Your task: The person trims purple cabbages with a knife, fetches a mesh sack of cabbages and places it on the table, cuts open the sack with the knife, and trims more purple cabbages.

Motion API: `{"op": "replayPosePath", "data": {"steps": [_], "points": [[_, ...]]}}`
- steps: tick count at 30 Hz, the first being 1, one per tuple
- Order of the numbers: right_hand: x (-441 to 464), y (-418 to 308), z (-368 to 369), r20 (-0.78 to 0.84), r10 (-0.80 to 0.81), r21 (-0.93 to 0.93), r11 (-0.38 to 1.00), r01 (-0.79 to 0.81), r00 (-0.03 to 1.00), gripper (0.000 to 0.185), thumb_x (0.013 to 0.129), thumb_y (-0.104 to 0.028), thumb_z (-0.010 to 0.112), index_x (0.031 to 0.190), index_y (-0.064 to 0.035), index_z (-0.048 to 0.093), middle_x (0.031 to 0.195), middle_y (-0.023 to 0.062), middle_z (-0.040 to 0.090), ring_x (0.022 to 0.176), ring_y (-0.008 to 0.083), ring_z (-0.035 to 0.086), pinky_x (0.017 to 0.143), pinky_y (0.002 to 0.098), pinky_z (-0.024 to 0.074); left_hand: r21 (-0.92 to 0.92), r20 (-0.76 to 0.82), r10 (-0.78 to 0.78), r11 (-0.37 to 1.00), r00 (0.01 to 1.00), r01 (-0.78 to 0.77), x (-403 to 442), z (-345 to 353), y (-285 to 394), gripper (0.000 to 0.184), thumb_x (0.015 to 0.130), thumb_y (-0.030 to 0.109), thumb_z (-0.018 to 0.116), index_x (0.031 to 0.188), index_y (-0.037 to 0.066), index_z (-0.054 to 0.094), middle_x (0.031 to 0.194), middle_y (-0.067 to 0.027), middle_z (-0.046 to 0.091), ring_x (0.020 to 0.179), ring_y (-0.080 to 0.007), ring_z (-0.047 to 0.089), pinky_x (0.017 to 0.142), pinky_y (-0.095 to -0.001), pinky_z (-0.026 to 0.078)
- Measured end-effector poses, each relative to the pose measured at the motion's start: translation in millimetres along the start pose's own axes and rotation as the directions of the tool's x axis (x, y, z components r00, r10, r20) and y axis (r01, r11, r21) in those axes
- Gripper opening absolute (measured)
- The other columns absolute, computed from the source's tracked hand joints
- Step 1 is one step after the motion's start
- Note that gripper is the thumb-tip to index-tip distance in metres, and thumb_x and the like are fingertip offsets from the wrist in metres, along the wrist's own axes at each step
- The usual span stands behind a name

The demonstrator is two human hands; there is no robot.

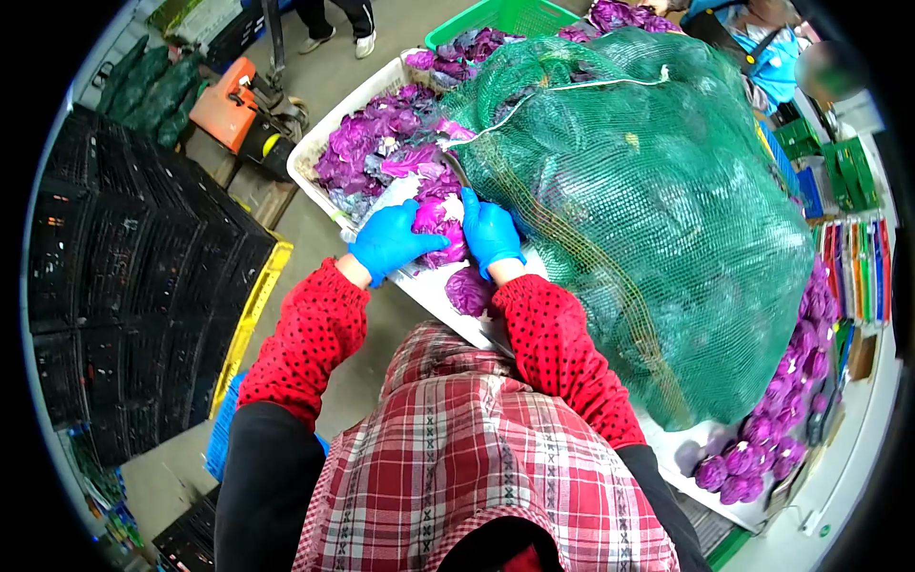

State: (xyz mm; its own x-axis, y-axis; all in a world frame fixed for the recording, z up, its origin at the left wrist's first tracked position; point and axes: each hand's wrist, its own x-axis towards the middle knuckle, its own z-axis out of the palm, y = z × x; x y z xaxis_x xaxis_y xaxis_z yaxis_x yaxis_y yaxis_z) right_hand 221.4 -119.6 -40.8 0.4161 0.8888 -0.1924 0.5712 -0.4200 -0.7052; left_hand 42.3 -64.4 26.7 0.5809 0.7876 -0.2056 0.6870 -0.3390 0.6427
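My left hand [389,240], in a blue glove, grips a purple cabbage [440,229] from its left side, thumb across the front. A pale cut patch shows on top of the cabbage. On its other side, my right hand [491,234], also gloved in blue, is closed, and a narrow knife blade [457,168] sticks out beyond its thumb; the handle is hidden in the fist. A second purple cabbage [469,291] rests on the white table below my hands. Loose purple leaves [367,143] fill a white crate [303,157] just past my left hand.
A huge green net sack [658,200] of cabbages bulges over the table on the right. More trimmed cabbages [753,458] lie beyond it. A green basket [496,17] stands at the back. Black crates [133,276] are stacked at left. A person's legs [334,14] show at the top.
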Motion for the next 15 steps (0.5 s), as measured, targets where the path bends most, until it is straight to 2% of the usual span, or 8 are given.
{"op": "replayPosePath", "data": {"steps": [2, 5, 6, 8, 10, 11, 14, 15], "points": [[-3, 9, 6, 0.061, 0.025, -0.022, 0.999, -0.023, 0.998, 0.059, 0.096, -0.053, 0.041, 0.104, -0.0001, 0.066, 0.094, 0.0322, 0.062, 0.089, 0.0484, 0.062, 0.079, 0.0553, 0.0483, 0.009, 0.094, 0.102, 0.995, 0.99, -0.103, 5, -11, 0, 0.068, 0.067, 0.047, 0.081, 0.109, -0.002, 0.062, 0.1, -0.0248, 0.067, 0.092, -0.0379, 0.066, 0.082, -0.0439, 0.051], [-19, 40, 17, -0.103, 0.071, 0.065, 0.996, -0.064, 0.992, 0.06, 0.095, -0.056, 0.036, 0.12, -0.0075, 0.06, 0.117, 0.0269, 0.06, 0.103, 0.0457, 0.059, 0.09, 0.052, 0.0452, 0.102, 0.18, 0.1, 0.988, 0.979, -0.119, -13, -14, -25, 0.068, 0.07, 0.047, 0.079, 0.111, -0.003, 0.06, 0.101, -0.0258, 0.066, 0.093, -0.0367, 0.065, 0.082, -0.0438, 0.05], [-23, 53, 12, 0.014, 0.193, 0.032, 0.981, -0.194, 0.981, 0.06, 0.093, -0.058, 0.041, 0.111, -0.006, 0.064, 0.105, 0.0264, 0.064, 0.096, 0.045, 0.062, 0.085, 0.0513, 0.047, 0.064, 0.155, 0.161, 0.983, 0.975, -0.172, -21, -12, -44, 0.068, 0.07, 0.049, 0.078, 0.11, -0.004, 0.059, 0.097, -0.0266, 0.065, 0.091, -0.0388, 0.065, 0.082, -0.0442, 0.05], [-35, 54, 9, 0.123, 0.261, 0.102, 0.956, -0.274, 0.957, 0.054, 0.092, -0.055, 0.049, 0.102, -0.0051, 0.066, 0.094, 0.0246, 0.066, 0.089, 0.0439, 0.063, 0.078, 0.0515, 0.0475, -0.31, 0.166, 0.089, 0.95, 0.982, -0.034, -37, -10, -47, 0.078, 0.07, 0.042, 0.081, 0.127, -0.003, 0.051, 0.117, -0.021, 0.064, 0.107, -0.0287, 0.063, 0.096, -0.0378, 0.047], [-66, 36, -1, -0.036, 0.093, 0.12, 0.989, -0.088, 0.995, 0.048, 0.091, -0.05, 0.055, 0.094, -0.0034, 0.067, 0.086, 0.0235, 0.066, 0.084, 0.0417, 0.064, 0.072, 0.0508, 0.0472, -0.341, 0.167, 0.009, 0.939, 0.986, 0.049, -41, -13, -20, 0.083, 0.07, 0.043, 0.081, 0.132, -0.002, 0.049, 0.123, -0.0187, 0.062, 0.112, -0.025, 0.06, 0.1, -0.0368, 0.045], [-75, 34, -3, -0.032, 0.046, 0.152, 0.988, -0.041, 0.998, 0.046, 0.091, -0.049, 0.056, 0.098, -0.0038, 0.066, 0.085, 0.0254, 0.065, 0.081, 0.0417, 0.064, 0.069, 0.0512, 0.0469, -0.518, 0.143, -0.031, 0.849, 0.989, 0.102, -39, -8, -3, 0.087, 0.069, 0.048, 0.081, 0.132, -0.002, 0.048, 0.121, -0.0191, 0.062, 0.109, -0.0262, 0.062, 0.098, -0.0375, 0.046], [-85, 56, -7, -0.097, 0.132, 0.156, 0.981, -0.116, 0.987, 0.048, 0.091, -0.048, 0.055, 0.103, -0.0024, 0.064, 0.085, 0.0271, 0.065, 0.078, 0.0434, 0.064, 0.069, 0.0512, 0.048, 0.012, -0.178, -0.302, 0.951, 0.937, 0.309, -28, 31, 3, 0.108, 0.062, 0.06, 0.08, 0.138, -0.005, 0.039, 0.12, -0.0208, 0.06, 0.102, -0.0366, 0.063, 0.092, -0.0407, 0.048], [-83, 75, -6, -0.247, 0.04, 0.028, 0.999, -0.034, 0.968, 0.05, 0.093, -0.046, 0.054, 0.111, -0.0006, 0.061, 0.089, 0.0273, 0.066, 0.079, 0.0436, 0.064, 0.069, 0.0507, 0.0497, -0.004, -0.191, -0.245, 0.969, 0.951, 0.249, -23, 35, -5, 0.113, 0.058, 0.06, 0.082, 0.141, -0.003, 0.037, 0.12, -0.022, 0.058, 0.103, -0.0395, 0.06, 0.091, -0.0433, 0.048]]}}
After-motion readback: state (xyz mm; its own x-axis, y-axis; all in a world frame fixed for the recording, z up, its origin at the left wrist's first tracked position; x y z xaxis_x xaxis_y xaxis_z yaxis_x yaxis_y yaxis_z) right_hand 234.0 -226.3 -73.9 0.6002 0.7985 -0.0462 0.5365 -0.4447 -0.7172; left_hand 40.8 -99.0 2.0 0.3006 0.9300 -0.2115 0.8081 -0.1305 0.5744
